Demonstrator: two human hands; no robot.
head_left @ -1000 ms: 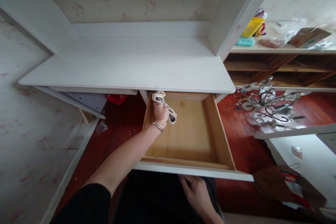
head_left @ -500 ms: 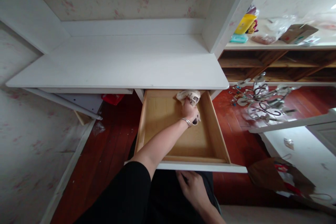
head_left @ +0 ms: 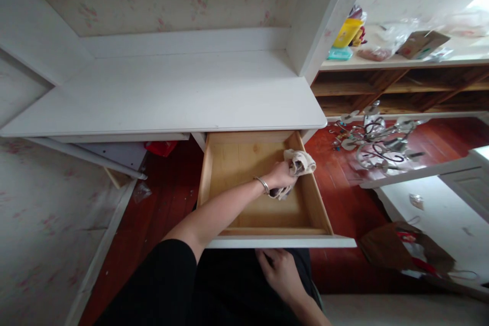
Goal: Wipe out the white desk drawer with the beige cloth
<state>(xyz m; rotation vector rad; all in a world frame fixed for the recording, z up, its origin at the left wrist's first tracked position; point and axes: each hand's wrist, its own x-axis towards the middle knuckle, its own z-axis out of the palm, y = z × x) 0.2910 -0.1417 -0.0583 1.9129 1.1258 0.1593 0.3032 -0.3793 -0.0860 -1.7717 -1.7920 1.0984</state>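
My left hand [head_left: 281, 175], with a silver bangle at the wrist, is closed around a crumpled pale cloth [head_left: 303, 163] with dark patches. Part of the cloth lies over the right side wall of a pulled-out wooden drawer [head_left: 233, 178], and another part hangs below my fingers inside it. Just below the white drawer front [head_left: 282, 242], my right hand [head_left: 282, 275] rests over my dark-clothed lap. Its thumb stands apart from the other fingers, whose tips are hidden at the drawer front's lower edge. I see nothing held in it.
The white desk top [head_left: 191, 94] overhangs the drawer. To the right, a chandelier [head_left: 382, 137] lies on the red wood floor [head_left: 324, 147], near a white furniture piece [head_left: 439, 209] and a brown paper bag [head_left: 385, 249]. Plastic bags and a box [head_left: 424, 43] sit on a low shelf.
My left hand has moved the cloth from the drawer's back right area toward me and rightward, onto the right side wall. My right hand stays in place. The view has shifted slightly.
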